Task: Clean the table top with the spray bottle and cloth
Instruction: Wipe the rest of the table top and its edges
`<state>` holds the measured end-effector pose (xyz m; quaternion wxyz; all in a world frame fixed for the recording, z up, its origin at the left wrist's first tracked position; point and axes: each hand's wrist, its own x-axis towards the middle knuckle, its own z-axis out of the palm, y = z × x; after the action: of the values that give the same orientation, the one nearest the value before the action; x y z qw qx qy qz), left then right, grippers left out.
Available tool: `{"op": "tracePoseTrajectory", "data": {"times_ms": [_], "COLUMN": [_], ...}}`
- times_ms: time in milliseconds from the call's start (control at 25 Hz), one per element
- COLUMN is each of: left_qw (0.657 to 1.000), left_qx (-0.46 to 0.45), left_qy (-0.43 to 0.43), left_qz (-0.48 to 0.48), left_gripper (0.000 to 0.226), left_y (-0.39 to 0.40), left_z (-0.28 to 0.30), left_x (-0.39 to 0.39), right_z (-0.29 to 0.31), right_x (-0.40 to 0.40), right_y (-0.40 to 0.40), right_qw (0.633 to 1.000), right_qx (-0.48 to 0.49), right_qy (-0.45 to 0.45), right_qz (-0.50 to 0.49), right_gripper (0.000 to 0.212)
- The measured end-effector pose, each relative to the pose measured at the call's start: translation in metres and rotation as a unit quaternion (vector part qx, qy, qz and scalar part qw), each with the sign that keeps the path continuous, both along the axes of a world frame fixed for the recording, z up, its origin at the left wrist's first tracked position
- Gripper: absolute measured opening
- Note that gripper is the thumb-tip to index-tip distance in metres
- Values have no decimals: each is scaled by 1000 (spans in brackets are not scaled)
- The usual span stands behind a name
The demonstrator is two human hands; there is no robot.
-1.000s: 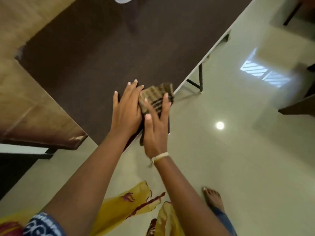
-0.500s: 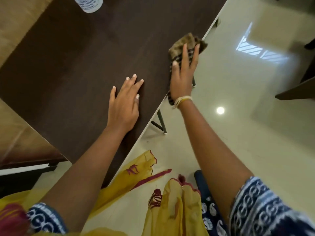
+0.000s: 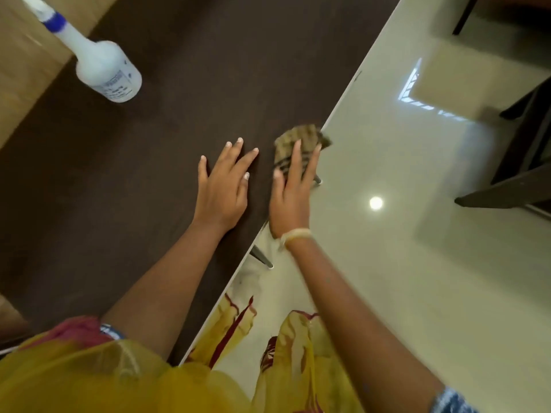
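Note:
The dark brown table top runs diagonally through the head view. My right hand presses a brown checked cloth flat against the table's right edge, fingers straight. Part of the cloth is hidden under that hand. My left hand rests flat on the table just left of it, fingers spread, holding nothing. A white spray bottle with a blue collar stands on the table at the far left, well away from both hands.
A glossy pale tiled floor lies right of the table edge. Dark furniture stands at the right. A metal table leg shows below the edge. A light wooden surface borders the table at far left.
My right hand has slid the cloth back along the table edge toward my left hand. The view has shifted, so the whole spray bottle now shows. My left hand stays flat.

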<state>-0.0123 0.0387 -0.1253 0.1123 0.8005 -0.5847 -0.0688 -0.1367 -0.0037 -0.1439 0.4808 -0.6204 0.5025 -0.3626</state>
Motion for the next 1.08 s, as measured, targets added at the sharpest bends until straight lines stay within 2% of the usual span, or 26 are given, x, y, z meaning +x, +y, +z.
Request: {"op": "tracePoseTrajectory", "data": {"times_ms": [120, 200, 360, 520, 640, 760, 960, 1080], "left_qw": [998, 997, 998, 998, 998, 999, 999, 997], "left_qx": [-9, -20, -34, -43, -42, -36, -32, -64], "left_qy": [7, 20, 32, 33, 26, 21, -5, -12], "left_qz": [-57, -71, -50, -27, -25, -26, -30, -27], "left_gripper": [48, 47, 46, 44, 44, 44, 45, 38], "left_y": [-48, -80, -120, -121, -120, -121, -122, -135], "left_z": [1, 2, -2, -5, -2, -1, -2, 2], "left_x": [-10, -15, -23, -24, -23, -24, -24, -27], "right_z": [6, 6, 7, 12, 15, 19, 14, 9], "right_x": [-3, -1, -2, -15, -19, -15, -5, 1], "right_y": [44, 19, -126, -286, -339, -308, -178, -179], "right_qw": [997, 996, 995, 990, 984, 982, 985, 980], "right_qx": [60, 78, 79, 98, 110, 107, 71, 79], "right_qy": [-32, -38, -26, 85, 137, 148, 151, 179], "right_qz": [28, 8, -48, -53, -33, -43, -43, -36], "right_gripper": [59, 60, 56, 57, 59, 58, 59, 59]}}
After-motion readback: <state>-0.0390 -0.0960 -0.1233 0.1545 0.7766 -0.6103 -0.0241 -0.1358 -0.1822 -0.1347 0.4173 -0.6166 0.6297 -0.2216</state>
